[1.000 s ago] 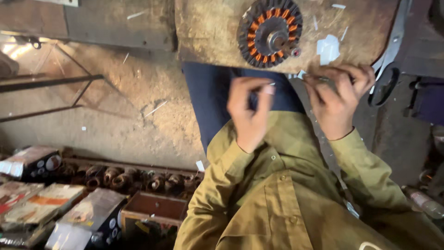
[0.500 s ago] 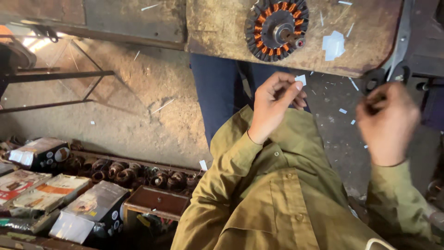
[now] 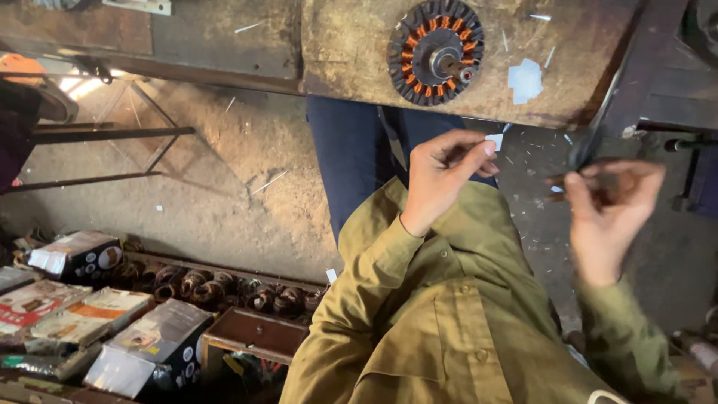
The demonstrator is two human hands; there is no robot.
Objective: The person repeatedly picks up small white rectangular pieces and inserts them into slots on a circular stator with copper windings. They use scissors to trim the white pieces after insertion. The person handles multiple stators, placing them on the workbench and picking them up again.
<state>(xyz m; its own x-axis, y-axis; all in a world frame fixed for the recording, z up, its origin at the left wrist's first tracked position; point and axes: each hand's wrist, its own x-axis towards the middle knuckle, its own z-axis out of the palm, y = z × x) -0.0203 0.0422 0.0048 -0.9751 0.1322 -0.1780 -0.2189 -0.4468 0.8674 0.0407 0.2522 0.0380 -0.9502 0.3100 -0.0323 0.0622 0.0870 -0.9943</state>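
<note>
My left hand (image 3: 443, 173) is raised over my lap and pinches a small white paper slip (image 3: 494, 141) between thumb and fingers. My right hand (image 3: 607, 213) is blurred at the right, its fingers curled around something thin and dark that I cannot make out. A round motor stator (image 3: 435, 51) with copper windings and a centre shaft lies on the worn wooden bench (image 3: 351, 45) above both hands. A white paper scrap (image 3: 525, 79) lies on the bench right of the stator.
Cardboard boxes (image 3: 153, 340) and a row of copper coils (image 3: 217, 286) lie on the floor at lower left. A small brown wooden stool (image 3: 250, 333) stands beside them. A metal frame (image 3: 97, 135) stands at left. White scraps dot the floor.
My hands have drawn apart. The right hand swung out to the right and lower, while the left stayed near the bench edge holding the white slip. The view shifted slightly.
</note>
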